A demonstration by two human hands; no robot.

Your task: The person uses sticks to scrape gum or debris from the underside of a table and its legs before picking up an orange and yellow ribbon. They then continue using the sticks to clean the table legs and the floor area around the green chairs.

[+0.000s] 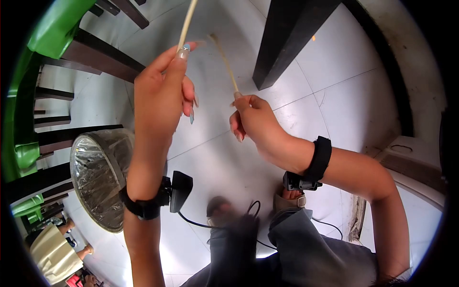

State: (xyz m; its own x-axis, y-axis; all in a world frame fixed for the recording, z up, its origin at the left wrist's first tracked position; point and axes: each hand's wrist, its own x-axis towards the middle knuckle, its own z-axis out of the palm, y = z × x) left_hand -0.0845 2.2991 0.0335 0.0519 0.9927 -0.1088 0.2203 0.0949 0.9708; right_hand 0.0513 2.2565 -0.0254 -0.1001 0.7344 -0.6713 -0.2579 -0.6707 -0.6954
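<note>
My left hand [162, 93] is raised over the tiled floor, thumb and index finger pinching a thin pale wooden stick [188, 23]. That stick points up and runs out of view at the top. To its right, my right hand [258, 117] pinches the lower end of another thin stick [224, 60], tilted up and to the left. Its far tip looks darker and is blurred. The two sticks are apart. Black straps with small devices circle both wrists, the left device [181, 191] and the right device [301, 181].
A round bin [98, 184] with a clear liner stands left of my left forearm. Dark furniture legs and green covers [55, 31] line the left side. A black post [287, 43] rises ahead. A cable [196, 222] hangs near my feet. Another person [55, 253] is at lower left.
</note>
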